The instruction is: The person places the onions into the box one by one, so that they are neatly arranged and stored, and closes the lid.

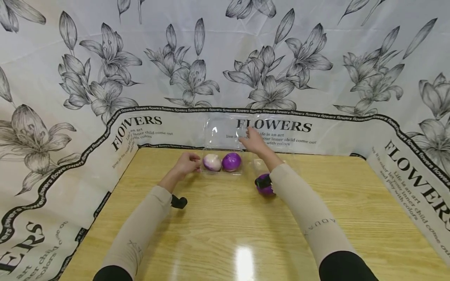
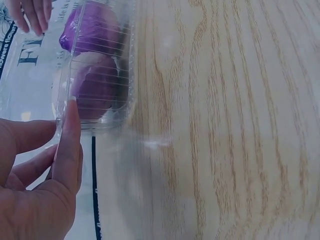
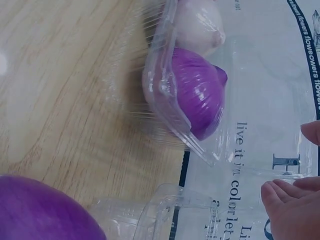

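Note:
A clear plastic clamshell box (image 1: 222, 173) stands at the table's back edge, its lid (image 1: 219, 132) raised against the cloth. Inside sit a white-and-purple onion (image 1: 212, 162) and a glossy purple onion (image 1: 231, 162), side by side. At the box's left end, my left hand (image 1: 188, 163) pinches the rim between thumb and fingers, as the left wrist view shows. My right hand (image 1: 254, 141) is beside the lid's right edge, thumb and fingers apart; contact with the lid is unclear. Another purple onion (image 3: 40, 212) lies below my right forearm, partly hidden.
A second clear plastic box (image 3: 160, 210) stands just right of the first, with a whitish item (image 1: 260, 166) seen behind my right forearm. Flower-printed cloth (image 1: 190, 86) walls the back and sides of the wooden table (image 1: 211, 226).

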Available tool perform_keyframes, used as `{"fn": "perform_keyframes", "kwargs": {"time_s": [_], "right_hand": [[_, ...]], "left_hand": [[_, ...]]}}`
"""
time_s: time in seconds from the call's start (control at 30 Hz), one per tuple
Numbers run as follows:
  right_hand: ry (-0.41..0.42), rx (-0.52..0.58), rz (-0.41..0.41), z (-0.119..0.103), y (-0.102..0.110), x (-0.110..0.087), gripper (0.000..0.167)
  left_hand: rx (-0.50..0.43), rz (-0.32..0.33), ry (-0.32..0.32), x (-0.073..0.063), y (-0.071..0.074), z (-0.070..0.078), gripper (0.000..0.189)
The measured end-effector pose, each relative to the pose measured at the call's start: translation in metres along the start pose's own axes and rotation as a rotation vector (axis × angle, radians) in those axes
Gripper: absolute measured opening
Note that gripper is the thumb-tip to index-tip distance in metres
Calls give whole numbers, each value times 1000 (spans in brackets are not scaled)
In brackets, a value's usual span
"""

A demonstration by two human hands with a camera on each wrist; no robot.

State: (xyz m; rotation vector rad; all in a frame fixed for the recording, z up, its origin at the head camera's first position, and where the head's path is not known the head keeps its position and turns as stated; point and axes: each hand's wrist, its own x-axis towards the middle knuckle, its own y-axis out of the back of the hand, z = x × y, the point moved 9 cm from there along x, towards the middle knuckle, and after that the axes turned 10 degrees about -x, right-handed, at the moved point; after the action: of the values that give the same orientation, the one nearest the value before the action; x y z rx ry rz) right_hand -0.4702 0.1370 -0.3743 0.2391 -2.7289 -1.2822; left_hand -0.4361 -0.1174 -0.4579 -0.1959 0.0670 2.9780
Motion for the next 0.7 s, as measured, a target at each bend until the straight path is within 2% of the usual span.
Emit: {"fn": "perform_keyframes", "kwargs": {"time_s": [0.27,0.7], "right_hand": [[-41,126,-40,6,-1,0,80],[6,184,38,6,6,-10,69]], "left_hand": [[5,0,7,-1,-2,0,37],[33,16,16,-5,-2,1,36]]}}
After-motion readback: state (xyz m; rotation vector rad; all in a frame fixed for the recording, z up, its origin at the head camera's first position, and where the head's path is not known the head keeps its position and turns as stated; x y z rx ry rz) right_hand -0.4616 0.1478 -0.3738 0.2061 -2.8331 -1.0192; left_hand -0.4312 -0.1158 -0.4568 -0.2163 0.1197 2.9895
